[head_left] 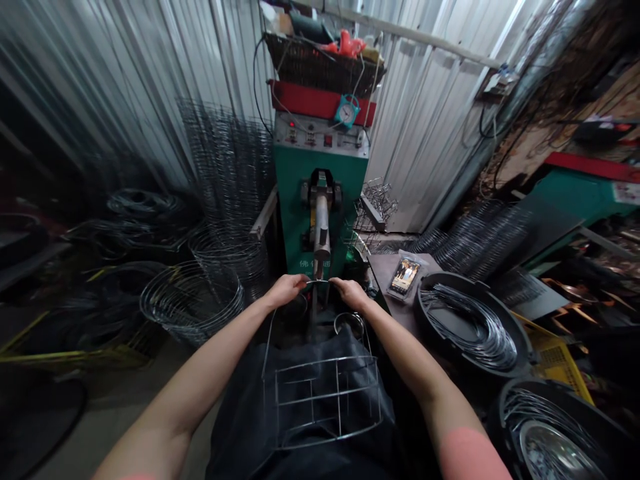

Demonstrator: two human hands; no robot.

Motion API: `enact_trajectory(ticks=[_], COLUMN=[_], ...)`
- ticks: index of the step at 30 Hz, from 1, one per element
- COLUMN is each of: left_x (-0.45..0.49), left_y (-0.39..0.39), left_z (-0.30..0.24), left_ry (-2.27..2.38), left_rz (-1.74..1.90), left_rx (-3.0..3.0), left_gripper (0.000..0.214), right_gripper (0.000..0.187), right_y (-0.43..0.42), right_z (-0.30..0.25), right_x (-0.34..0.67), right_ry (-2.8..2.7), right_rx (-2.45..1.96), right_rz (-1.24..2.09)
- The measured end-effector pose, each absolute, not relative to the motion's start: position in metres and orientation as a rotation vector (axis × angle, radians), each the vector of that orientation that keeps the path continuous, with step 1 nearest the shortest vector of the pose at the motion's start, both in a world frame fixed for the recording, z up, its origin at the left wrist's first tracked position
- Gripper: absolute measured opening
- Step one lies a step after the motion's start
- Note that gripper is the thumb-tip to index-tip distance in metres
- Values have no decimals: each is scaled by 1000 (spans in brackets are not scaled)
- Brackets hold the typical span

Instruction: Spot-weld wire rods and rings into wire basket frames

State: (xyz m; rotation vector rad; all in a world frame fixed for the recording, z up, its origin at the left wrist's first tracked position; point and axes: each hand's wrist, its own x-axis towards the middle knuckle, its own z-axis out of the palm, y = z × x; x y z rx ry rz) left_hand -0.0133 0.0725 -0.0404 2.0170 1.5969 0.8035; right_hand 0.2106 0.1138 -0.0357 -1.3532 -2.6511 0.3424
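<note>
My left hand (287, 290) and my right hand (349, 293) are both closed, thumb and fingers pinching a thin metal wire from either side. The wire sits just under the electrode (321, 247) of a green spot welding machine (295, 213). Below my hands, a wire frame (327, 400) of crossed rods hangs over my dark-clothed lap. Its side wires run up toward my two hands, so the pinched wire seems to be part of it. The exact contact at the fingertips is small and hard to make out.
Stacked wire rings (193, 300) and tall wire mesh (225, 160) stand on the left. At right, a phone (404, 277) lies on a small table, beside a round black tub (425, 320) of wire pieces. Another tub (505, 427) and a yellow crate (563, 360) are nearby.
</note>
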Motion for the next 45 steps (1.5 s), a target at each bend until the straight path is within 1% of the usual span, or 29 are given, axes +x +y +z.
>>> enact_trajectory(ticks=[14,27,31,45], left_x=[-12,-13,-14,-17], left_y=[67,73,70,71], left_z=[-44,-39,-36,-34], left_ry=[1656,1643,1612,1612], left_rz=[788,794,774,678], left_rx=[2073,2035,2051,2026], left_gripper=[27,25,26,31], right_gripper=[40,36,32,30], right_y=[115,115,113,111], right_z=[-39,-33,-33,-41], right_x=[209,208,206,207], right_ry=[-2720,-2667,-2654,-2577], right_rx=[-1353,-1379,-1396,-1452], right_rz=[197,293,323,400])
